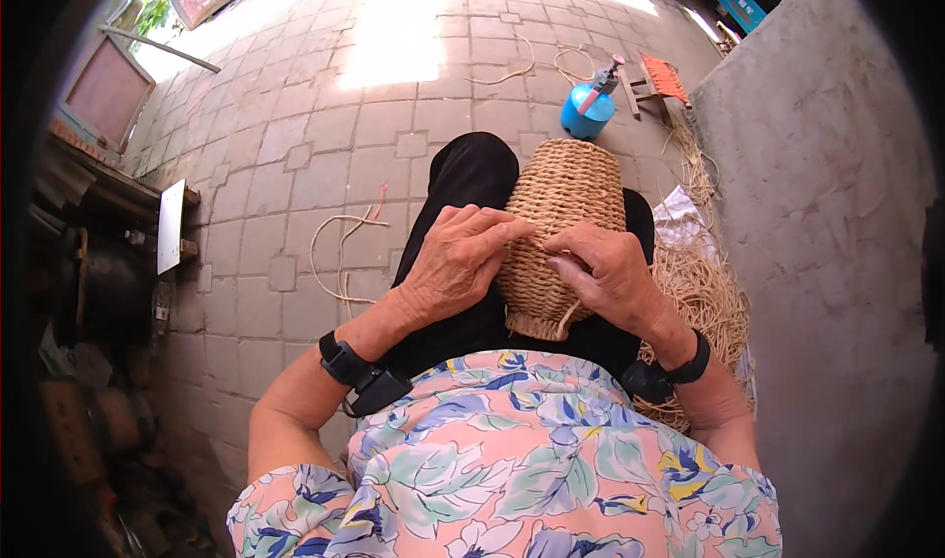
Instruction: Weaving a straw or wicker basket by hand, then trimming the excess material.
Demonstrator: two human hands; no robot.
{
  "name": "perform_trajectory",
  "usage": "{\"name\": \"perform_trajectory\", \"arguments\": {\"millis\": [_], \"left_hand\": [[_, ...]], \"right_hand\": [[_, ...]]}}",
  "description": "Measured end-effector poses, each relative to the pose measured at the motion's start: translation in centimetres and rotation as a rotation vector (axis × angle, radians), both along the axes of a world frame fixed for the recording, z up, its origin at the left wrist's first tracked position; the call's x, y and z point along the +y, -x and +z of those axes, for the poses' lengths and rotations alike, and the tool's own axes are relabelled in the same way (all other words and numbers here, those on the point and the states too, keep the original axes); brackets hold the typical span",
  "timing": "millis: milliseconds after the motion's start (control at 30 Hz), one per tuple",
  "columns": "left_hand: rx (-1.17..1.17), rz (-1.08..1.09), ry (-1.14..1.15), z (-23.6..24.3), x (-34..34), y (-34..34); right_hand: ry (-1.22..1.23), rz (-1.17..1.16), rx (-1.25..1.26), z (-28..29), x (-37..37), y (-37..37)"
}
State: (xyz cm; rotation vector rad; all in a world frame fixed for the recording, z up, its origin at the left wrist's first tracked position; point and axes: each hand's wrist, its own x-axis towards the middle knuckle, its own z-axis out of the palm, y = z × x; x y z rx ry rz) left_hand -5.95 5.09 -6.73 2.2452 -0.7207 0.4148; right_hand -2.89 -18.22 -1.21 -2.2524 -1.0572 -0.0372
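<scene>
A tan woven cord basket [563, 174] lies on my black-trousered lap, a loose cord end hanging over its near part. My left hand [463, 255] grips the left side of the basket, its fingertips pressed on the weave. Just to the right, my right hand [600, 273] is pinched at the weave, with what is between its thumb and finger too small to make out. A heap of loose tan cord [694, 292] lies beside my right thigh on white cloth [677, 214].
A blue pump sprayer [583, 115] stands on the paved floor [261, 233] beyond the basket, near a small orange-topped stool [664, 78]. Stray cords lie on the paving. A concrete wall [817, 214] runs along my right; dark clutter and a white board [170, 225] line the left.
</scene>
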Motion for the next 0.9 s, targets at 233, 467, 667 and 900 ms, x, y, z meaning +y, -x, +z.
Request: {"name": "perform_trajectory", "arguments": {"millis": [233,467,667,900], "left_hand": [[0.0,0.001,0.003,-0.2,-0.1,0.2],[-0.03,0.01,-0.001,-0.1,-0.3,0.2],[-0.07,0.006,-0.061,-0.2,-0.3,-0.1],[-0.04,-0.003,-0.169,0.4,-0.6,-0.6]], "right_hand": [[-0.044,-0.176,0.076,0.2,0.5,-0.9],[-0.055,-0.195,0.103,-0.1,0.4,-1.3],[-0.024,-0.163,0.03,-0.1,0.6,-1.1],[0.105,-0.052,-0.113,0.2,1.0,-1.7]]}}
